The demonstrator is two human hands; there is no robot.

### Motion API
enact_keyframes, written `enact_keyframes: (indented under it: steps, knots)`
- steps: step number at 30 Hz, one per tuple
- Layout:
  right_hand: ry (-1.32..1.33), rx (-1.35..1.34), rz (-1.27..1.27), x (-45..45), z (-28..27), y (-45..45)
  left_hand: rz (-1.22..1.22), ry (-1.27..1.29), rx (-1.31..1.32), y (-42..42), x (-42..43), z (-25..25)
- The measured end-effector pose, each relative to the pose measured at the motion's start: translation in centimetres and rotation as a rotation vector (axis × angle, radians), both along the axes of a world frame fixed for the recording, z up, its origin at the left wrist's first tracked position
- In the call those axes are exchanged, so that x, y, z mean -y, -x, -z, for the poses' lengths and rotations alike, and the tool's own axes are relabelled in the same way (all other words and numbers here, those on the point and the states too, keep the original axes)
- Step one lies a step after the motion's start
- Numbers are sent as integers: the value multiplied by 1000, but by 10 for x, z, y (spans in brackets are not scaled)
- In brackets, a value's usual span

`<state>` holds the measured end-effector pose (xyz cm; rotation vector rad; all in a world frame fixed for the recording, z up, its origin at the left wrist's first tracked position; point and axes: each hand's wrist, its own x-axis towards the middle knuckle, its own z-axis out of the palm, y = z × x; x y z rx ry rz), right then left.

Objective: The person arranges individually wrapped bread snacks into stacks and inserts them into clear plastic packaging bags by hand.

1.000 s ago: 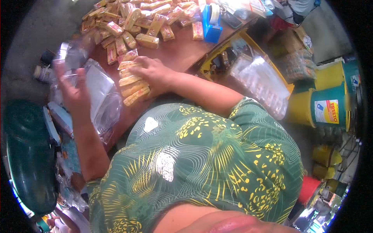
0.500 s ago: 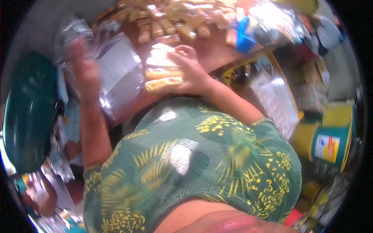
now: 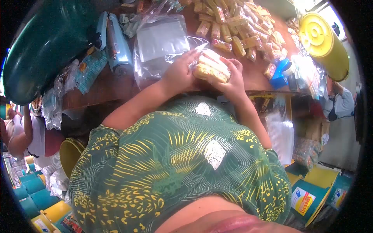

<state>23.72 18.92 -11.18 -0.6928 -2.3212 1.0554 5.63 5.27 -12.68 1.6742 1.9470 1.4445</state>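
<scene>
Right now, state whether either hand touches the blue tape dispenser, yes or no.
No, the blue tape dispenser sits on the table, apart from the left hand and right hand, both at the bundle of bars.

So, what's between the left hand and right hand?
A stack of packets, held between the left hand and right hand; the head view shows it.

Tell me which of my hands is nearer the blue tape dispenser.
Right. The right hand is left of the dispenser, not touching it; the left hand is farther left, beyond the held packets.
</scene>
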Motion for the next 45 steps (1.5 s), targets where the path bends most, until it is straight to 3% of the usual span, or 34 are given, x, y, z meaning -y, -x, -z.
enact_keyframes:
  steps: [3, 6, 12, 16, 24, 27, 29, 32, 35, 37, 39, 41, 43, 45]
  knots:
    - [-85, -27, 17, 4, -4, 10, 89, 10, 103, 7, 2, 4]
    - [-138, 7, 5, 7, -7, 14, -47, 176, 99, 16, 7, 5]
    - [-249, 53, -57, 12, -4, 13, 432, 21, 1208, 27, 25, 5]
    - [-81, -6, -23, 10, 1, 15, 263, 99, 934, 20, 29, 14]
    - [-286, 19, 21, 17, 2, 24, -6, 86, 766, 13, 24, 37]
    - [-379, 24, 26, 15, 3, 24, 53, 197, 523, -4, 30, -7]
    - [-440, 28, 54, 16, 12, 23, 175, 198, 288, -18, 29, -11]
    - [-538, 62, 71, 18, 21, 22, 146, 245, 132, -17, 27, -13]
    - [-72, 77, -301, 4, -11, 4, 124, 201, -85, 9, 38, -7]
    - [-87, 52, -229, -13, 6, -1, 83, 147, -175, 30, 44, 7]
    - [-236, 23, -193, -26, 18, 2, 105, 161, -189, 38, 44, 13]
    - [-110, 56, -254, -38, 32, 7, 103, 176, -181, 37, 40, 7]
    - [2, 187, -245, -35, 11, 13, 26, 206, -173, 40, 41, 7]
    - [-133, 23, -273, -33, 16, 15, 0, 219, -148, 47, 45, 8]
